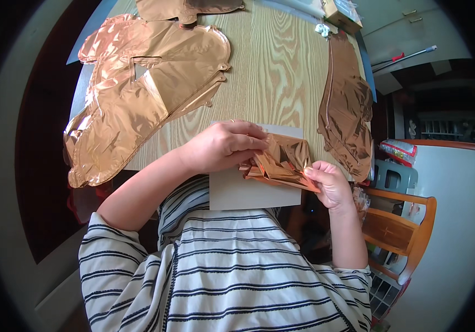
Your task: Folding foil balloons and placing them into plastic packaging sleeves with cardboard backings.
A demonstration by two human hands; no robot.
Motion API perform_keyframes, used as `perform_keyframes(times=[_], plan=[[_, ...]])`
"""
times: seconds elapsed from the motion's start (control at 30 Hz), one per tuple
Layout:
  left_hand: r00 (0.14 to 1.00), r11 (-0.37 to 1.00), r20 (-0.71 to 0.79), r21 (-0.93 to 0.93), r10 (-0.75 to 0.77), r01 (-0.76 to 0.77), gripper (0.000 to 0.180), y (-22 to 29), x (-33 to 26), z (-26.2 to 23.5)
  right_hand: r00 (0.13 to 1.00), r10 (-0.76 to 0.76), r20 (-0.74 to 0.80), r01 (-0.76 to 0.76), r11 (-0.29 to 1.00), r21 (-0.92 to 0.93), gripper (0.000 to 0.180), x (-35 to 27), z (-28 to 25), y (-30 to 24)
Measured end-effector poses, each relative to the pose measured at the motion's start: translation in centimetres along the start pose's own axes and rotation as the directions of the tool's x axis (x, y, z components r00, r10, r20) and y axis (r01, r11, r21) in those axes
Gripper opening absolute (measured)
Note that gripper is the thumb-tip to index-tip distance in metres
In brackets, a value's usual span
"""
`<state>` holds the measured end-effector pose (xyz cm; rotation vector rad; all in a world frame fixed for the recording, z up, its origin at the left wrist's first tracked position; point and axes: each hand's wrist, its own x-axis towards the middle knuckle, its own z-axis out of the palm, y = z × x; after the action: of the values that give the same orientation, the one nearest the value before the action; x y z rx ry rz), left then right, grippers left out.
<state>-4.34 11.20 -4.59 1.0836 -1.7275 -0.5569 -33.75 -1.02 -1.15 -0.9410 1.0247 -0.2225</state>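
My left hand [223,145] presses down on a folded rose-gold foil balloon [282,161], fingers curled over its top left edge. My right hand [329,182] pinches the same balloon at its lower right corner. The folded foil lies on a grey card [237,193] at the near edge of the wooden table [279,72]. My striped sleeves fill the lower part of the view.
A large flat rose-gold foil balloon [138,94] covers the table's left side. Another foil piece [348,110] lies along the right edge, and a third [185,8] at the far end. A small box [341,14] sits far right. A wooden chair [400,232] stands at my right.
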Motion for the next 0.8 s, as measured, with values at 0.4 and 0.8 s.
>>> perform_keyframes(times=[0.4, 0.8], plan=[[0.986, 0.970, -0.034, 0.178, -0.160, 0.164, 0.016, 0.2, 0.2, 0.2, 1.000, -0.025, -0.005, 0.026, 0.999, 0.029, 0.008, -0.6, 0.0, 0.1], [0.898, 0.896, 0.022, -0.073, -0.439, 0.439, 0.031, 1.6, 1.2, -0.2, 0.998, -0.070, 0.000, 0.070, 0.996, 0.047, 0.008, -1.2, -0.2, 0.4]])
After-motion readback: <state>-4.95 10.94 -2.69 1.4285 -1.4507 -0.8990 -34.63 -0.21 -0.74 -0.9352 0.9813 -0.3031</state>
